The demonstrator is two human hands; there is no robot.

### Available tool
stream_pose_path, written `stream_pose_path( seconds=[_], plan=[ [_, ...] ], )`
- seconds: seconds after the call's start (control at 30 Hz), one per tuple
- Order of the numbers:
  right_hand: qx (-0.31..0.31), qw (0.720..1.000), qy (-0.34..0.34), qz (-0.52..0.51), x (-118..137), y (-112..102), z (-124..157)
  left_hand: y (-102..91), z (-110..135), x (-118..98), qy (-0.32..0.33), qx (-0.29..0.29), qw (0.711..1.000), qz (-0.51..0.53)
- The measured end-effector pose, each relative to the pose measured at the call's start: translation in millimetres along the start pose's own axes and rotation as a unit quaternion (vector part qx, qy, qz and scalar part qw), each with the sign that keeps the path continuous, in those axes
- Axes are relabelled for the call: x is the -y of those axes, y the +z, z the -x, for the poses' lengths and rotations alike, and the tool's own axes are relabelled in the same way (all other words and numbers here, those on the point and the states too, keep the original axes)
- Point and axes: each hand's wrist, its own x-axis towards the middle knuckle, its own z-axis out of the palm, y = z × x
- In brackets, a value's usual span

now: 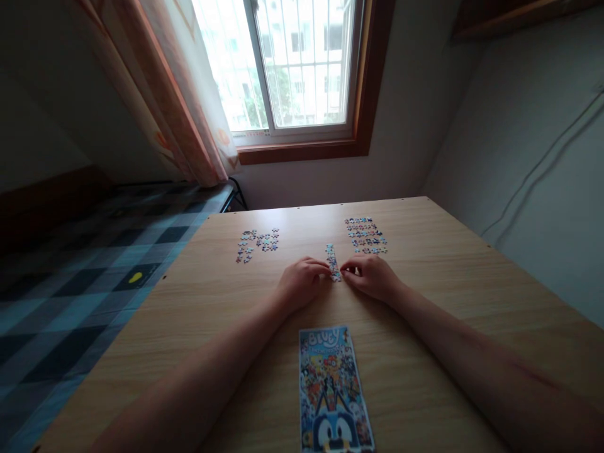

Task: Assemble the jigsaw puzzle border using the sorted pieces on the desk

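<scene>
A narrow strip of joined puzzle pieces (pixel 333 260) lies on the wooden table (pixel 453 302), running away from me. My left hand (pixel 302 281) rests on the table with its fingers curled, pinching the strip's near end from the left. My right hand (pixel 371 275) is curled the same way and pinches that end from the right. Two groups of loose puzzle pieces lie beyond: one at the far left (pixel 257 243), one at the far right (pixel 365 235). A colourful picture card (pixel 333 390) with a blue cartoon dog lies near me between my forearms.
A bed with a blue checked cover (pixel 80 277) stands along the table's left side. A window (pixel 292 69) with a curtain (pixel 174 94) is behind the table. A grey wall (pixel 533 163) runs close along the right.
</scene>
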Motion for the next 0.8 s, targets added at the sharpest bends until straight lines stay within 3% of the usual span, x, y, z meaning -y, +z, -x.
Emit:
stream_pose_path(
  seconds=[0.8],
  plan=[
    [0.023, 0.999, 0.007, 0.036, -5.5, -3.9, 0.7, 3.5, -5.7, -5.8, -0.001, 0.018, 1.0, 0.021]
  ],
)
